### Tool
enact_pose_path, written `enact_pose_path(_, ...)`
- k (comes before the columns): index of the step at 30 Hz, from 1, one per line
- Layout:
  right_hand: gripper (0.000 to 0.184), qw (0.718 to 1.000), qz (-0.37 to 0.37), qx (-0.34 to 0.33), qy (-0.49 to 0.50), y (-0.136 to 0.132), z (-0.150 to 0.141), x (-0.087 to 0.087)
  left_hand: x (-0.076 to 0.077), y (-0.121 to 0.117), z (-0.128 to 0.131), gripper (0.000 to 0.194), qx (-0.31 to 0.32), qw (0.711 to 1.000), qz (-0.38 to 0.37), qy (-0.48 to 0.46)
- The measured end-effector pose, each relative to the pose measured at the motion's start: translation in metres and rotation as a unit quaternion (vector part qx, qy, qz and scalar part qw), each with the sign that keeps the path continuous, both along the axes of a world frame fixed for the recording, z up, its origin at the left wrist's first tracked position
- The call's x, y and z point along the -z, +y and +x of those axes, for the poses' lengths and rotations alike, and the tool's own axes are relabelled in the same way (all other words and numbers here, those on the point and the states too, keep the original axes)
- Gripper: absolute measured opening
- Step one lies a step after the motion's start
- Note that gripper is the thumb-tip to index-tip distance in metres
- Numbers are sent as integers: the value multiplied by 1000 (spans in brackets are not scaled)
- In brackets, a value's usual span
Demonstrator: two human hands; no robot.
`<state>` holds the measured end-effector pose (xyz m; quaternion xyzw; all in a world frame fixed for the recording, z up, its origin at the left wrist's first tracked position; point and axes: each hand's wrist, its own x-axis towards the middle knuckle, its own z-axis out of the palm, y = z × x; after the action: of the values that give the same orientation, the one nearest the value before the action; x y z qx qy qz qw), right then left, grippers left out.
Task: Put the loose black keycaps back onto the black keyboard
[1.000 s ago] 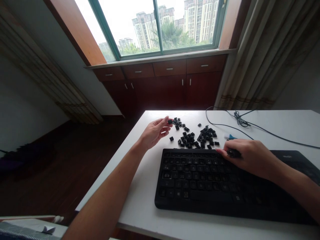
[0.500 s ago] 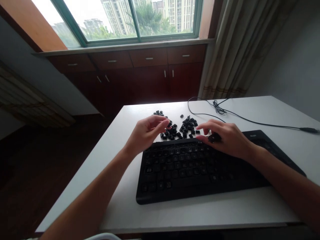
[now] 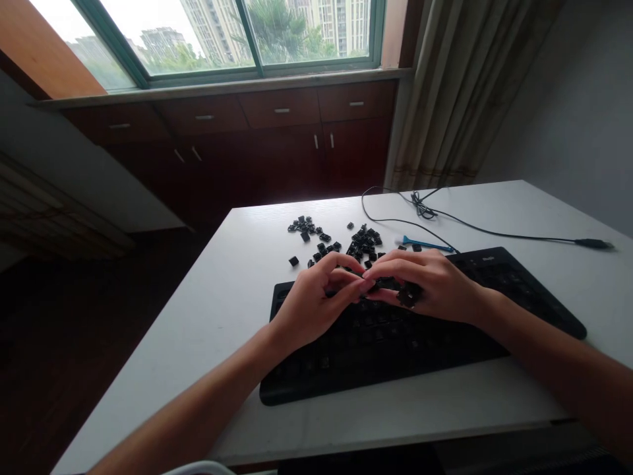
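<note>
A black keyboard [image 3: 390, 363] lies on the white table, with both hands above its upper rows. My left hand [image 3: 316, 300] is closed in a pinch, its fingertips meeting those of the right; a small black keycap is mostly hidden between them. Tucked in the curled fingers of my right hand [image 3: 435, 284] are several black keycaps [image 3: 409, 295], while its thumb and index finger reach to the left fingertips. Just beyond the keyboard's back edge, loose black keycaps [image 3: 363, 243] lie in heaps, and a single keycap [image 3: 293, 261] sits apart at the left.
A thin blue tool [image 3: 426, 244] rests behind the right hand. The black cable [image 3: 499, 233] runs across the back of the white table [image 3: 198, 343] to a plug [image 3: 593, 243] at the right. Beyond stand dark red cabinets [image 3: 277, 155] under a window.
My left hand has moved right and down from the loose keycaps, and my right hand has shifted left, so their fingertips now meet over the keyboard. The blue tool has come into sight.
</note>
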<state>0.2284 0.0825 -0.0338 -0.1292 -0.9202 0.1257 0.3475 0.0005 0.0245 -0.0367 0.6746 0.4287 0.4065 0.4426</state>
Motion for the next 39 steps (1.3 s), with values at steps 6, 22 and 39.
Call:
enact_pose_path(6, 40, 1000, 23, 12, -7, 0, 1, -1, 1, 1, -1, 21, 23, 1000, 3, 14)
enact_pose_path(22, 29, 987, -57, 142, -52, -52, 63, 6, 3, 0, 3, 23, 75, 920, 290, 252)
enact_pose_path(39, 30, 986, -17, 121, -113, -66, 73, 14, 7, -1, 4, 30, 79, 867, 376, 317)
